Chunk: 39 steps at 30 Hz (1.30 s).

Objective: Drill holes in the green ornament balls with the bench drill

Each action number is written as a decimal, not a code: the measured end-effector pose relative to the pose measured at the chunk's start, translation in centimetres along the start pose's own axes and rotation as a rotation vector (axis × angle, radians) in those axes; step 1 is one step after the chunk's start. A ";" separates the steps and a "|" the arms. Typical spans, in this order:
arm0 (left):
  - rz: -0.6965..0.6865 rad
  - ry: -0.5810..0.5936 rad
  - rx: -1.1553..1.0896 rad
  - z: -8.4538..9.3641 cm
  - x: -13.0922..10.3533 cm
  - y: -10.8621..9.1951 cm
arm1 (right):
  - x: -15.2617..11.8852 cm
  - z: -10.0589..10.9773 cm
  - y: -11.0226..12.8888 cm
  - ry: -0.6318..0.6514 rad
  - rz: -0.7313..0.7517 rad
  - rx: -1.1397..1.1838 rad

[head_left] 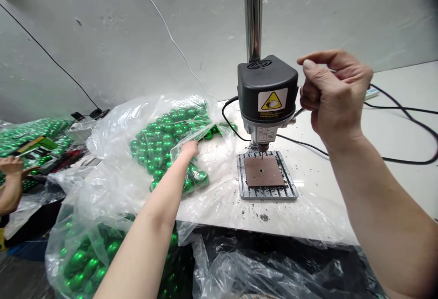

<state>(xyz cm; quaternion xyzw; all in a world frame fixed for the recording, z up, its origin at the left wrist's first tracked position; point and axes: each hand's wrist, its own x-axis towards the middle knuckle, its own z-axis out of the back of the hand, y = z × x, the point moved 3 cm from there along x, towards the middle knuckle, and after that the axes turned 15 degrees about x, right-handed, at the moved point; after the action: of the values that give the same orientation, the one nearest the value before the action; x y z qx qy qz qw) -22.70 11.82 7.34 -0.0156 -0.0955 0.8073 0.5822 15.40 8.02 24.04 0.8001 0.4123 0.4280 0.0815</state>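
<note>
My left hand (190, 148) reaches into a clear plastic bag among shiny green balls (160, 139); its fingers are mostly hidden by the plastic and the balls. Raised at the right of a small drill press (267, 91), my right hand (331, 85) has its fingers curled, thumb and forefinger near each other; whatever it grips, if anything, cannot be made out. Below the drill bit, a brown square plate (265, 178) with a small hole lies on the slotted grey base (242, 185). Dark shavings are scattered around the base.
More green balls (82, 262) fill a clear bag at the lower left. Another person's hand (12, 167) is at the far left beside more bagged balls. Black cable (410, 158) loops over the white table (404, 130) at the right. Crumpled plastic (260, 271) hangs along the front edge.
</note>
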 end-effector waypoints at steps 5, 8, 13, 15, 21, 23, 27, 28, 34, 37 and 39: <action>-0.121 -0.072 -0.132 0.5 -1.7 -1.8 | 0.0 0.1 -0.3 0.026 -0.012 -0.004; -0.122 -0.010 -0.694 0.8 -4.6 -4.2 | 0.0 0.1 -0.2 0.043 -0.019 0.031; 0.112 0.492 -1.566 0.5 -10.3 -8.3 | -0.1 0.1 0.0 0.070 -0.015 -0.031; 0.153 0.526 -1.641 0.1 -11.8 -9.4 | 0.0 0.2 -0.1 0.101 -0.006 -0.065; 0.076 0.453 -1.591 -2.3 -13.6 -11.8 | 0.5 0.7 -0.8 0.141 -0.027 -0.119; 0.128 0.511 -1.615 -3.1 -13.8 -12.4 | 0.6 0.8 -0.9 0.158 -0.026 -0.129; 0.194 0.588 -1.658 -3.8 -14.2 -13.2 | 0.7 0.8 -1.0 0.189 -0.011 -0.097; 0.169 0.549 -1.645 -3.8 -14.3 -13.3 | 0.7 0.8 -1.0 0.192 -0.005 -0.084; -0.098 0.228 -1.299 -4.7 -14.8 -14.3 | 0.4 0.5 -0.6 0.184 -0.009 -0.003; -0.130 0.171 -1.194 -5.6 -14.7 -14.8 | 0.3 0.2 -0.3 0.176 -0.007 -0.007; -0.121 0.145 -1.146 -6.1 -14.6 -15.1 | 0.3 0.1 -0.3 0.171 -0.003 -0.043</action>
<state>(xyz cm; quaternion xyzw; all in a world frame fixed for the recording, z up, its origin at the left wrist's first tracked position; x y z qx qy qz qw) -3.05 3.47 2.69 -0.3778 -0.4779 0.5889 0.5311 15.39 8.45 23.98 0.7581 0.4097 0.5033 0.0639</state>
